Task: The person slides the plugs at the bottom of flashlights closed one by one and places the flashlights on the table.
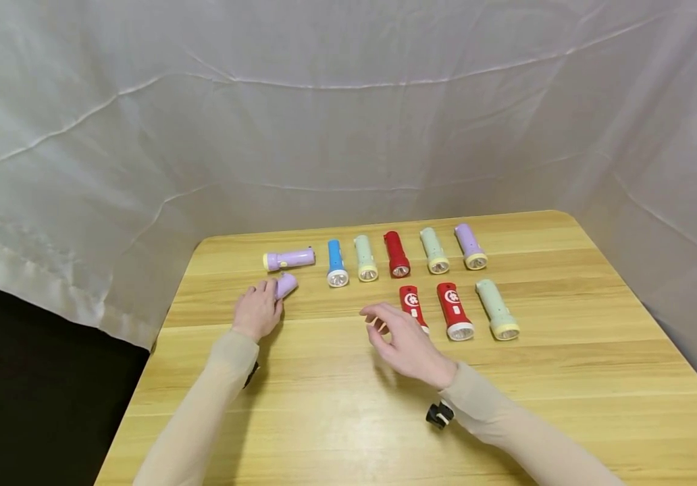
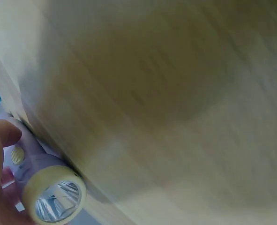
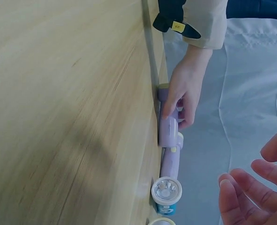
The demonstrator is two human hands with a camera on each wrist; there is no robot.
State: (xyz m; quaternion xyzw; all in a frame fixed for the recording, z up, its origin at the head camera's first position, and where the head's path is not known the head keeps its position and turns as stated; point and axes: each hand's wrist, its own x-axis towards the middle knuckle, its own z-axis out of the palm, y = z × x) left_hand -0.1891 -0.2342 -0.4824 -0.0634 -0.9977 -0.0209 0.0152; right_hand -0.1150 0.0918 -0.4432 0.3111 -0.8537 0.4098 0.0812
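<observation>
At the table's left side my left hand (image 1: 257, 310) grips a purple flashlight (image 1: 286, 285), thumb on one side and fingers on the other. Its cream-rimmed lens (image 2: 58, 201) and ridged cream switch (image 2: 18, 155) show in the left wrist view. Just behind it lies a second purple flashlight (image 1: 290, 259), on its side with the cream head to the left. My right hand (image 1: 406, 344) hovers over the middle of the table with loosely bent fingers and nothing in them. It partly covers a red flashlight (image 1: 412, 300) with a white emblem.
A back row holds a blue flashlight (image 1: 336, 263), pale green ones (image 1: 365, 258), a red one (image 1: 396, 254) and a purple one (image 1: 469, 246). In front at right lie another red flashlight (image 1: 454, 310) and a green one (image 1: 497, 309). Grey cloth (image 1: 385, 148) hangs behind the wooden table (image 1: 324, 418).
</observation>
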